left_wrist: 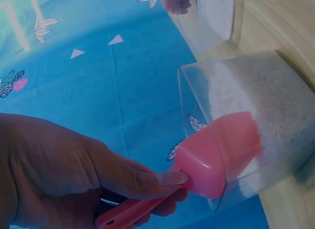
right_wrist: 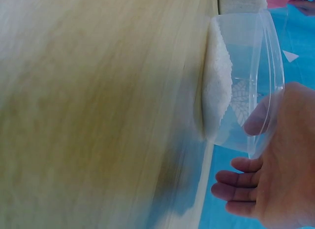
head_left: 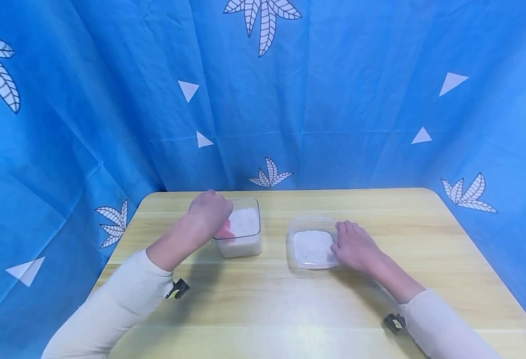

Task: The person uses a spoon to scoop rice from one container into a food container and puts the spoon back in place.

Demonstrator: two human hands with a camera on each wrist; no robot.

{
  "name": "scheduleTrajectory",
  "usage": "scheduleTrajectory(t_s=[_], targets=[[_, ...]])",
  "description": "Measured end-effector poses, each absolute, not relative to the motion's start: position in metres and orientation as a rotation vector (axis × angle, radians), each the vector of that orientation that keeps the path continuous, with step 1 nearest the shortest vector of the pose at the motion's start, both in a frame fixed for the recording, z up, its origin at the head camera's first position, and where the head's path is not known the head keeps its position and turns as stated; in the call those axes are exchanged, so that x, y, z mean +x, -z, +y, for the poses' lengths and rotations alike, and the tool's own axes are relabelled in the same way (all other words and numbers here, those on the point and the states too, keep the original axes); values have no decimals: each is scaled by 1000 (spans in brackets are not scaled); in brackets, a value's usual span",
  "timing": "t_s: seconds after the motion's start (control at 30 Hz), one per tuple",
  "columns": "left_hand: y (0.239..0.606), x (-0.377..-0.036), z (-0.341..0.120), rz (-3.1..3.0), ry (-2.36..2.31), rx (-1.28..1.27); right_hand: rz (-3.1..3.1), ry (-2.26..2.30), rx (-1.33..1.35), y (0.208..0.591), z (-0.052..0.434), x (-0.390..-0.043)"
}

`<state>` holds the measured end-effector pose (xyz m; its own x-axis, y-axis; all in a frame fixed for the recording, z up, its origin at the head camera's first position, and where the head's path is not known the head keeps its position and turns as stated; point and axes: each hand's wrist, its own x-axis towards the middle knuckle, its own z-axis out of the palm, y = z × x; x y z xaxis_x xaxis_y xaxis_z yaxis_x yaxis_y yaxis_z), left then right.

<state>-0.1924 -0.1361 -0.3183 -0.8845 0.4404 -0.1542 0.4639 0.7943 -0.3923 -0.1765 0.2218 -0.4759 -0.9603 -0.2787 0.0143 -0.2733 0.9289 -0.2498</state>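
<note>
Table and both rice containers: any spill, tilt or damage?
Nothing stands out. Both clear containers sit flat on the table; no stray grains show on the wood. The left hand grips a pink scoop in the taller container; the right hand steadies the shallower container.

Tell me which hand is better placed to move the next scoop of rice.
Left. The left hand already grips the pink scoop, sunk in the full container. The right hand only steadies the shallow container.

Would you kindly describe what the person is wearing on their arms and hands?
Both arms wear long cream sleeves reaching the wrists. A small black device with a yellow mark sits under each cuff, left and right. The left hand and right hand are bare.
</note>
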Motion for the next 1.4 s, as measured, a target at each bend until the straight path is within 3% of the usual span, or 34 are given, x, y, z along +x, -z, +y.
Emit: scheduleTrajectory(t_s=[0.87, 1.4], targets=[[350, -198, -143, 2962, 567, 756, 3087, 396, -450, 477, 222, -175], [375, -220, -131, 2956, 396, 725, 3083, 408, -440, 476, 220, -174]])
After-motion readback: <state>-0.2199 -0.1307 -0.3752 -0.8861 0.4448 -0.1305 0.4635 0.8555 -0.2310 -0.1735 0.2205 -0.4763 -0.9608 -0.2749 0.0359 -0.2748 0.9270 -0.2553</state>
